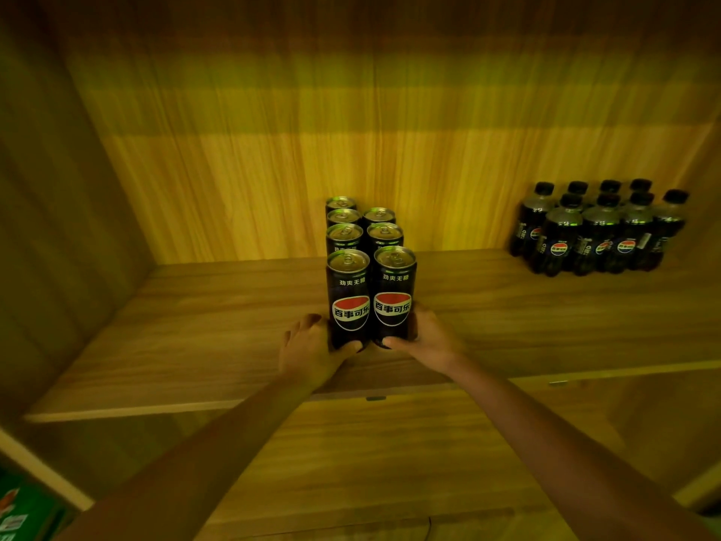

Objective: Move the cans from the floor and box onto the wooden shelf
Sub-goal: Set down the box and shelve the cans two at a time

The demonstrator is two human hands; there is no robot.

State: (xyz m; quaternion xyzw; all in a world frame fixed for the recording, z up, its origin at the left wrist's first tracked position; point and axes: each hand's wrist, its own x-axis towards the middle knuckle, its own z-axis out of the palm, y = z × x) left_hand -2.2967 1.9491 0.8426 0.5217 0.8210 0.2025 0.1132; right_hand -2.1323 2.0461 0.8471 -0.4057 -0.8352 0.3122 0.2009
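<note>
Two black cans stand side by side at the front of a double row on the wooden shelf [195,345]. My left hand [308,353] wraps the base of the front left can [349,294], thumb across its front. The base of the front right can [394,290] is gripped by my right hand [425,337] in the same way. Behind them several more cans [363,228] stand upright in two columns reaching toward the back panel. Both front cans are upright and touch each other.
A cluster of dark bottles [597,232] stands at the shelf's right rear. Wooden side walls close the shelf on left and right. A green box corner [23,513] shows at the bottom left, below the shelf edge.
</note>
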